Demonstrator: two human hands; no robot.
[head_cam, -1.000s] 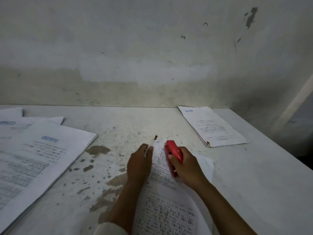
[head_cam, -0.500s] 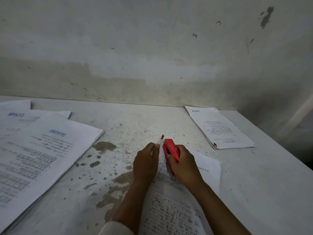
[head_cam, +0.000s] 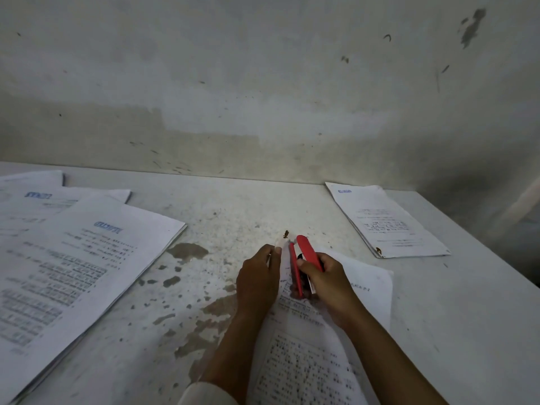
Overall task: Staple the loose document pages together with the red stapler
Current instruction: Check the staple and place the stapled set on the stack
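1. You are at a plain paperwork corner, a bare office or storeroom; which one cannot be told.
2. Your white table point(head_cam: 239, 217) is stained and chipped, pushed against a scuffed, patchily painted wall point(head_cam: 263, 83).
3. Printed document stacks point(head_cam: 73, 258) lie at your left, and another stapled set point(head_cam: 388, 223) lies far right.

Smooth red plastic stapler point(head_cam: 306, 252) in the right hand point(head_cam: 330, 287); matt printed paper pages point(head_cam: 304, 361) beneath. Left of the left hand point(head_cam: 257, 285), the table point(head_cam: 222, 229) looks worn, stained, rough.
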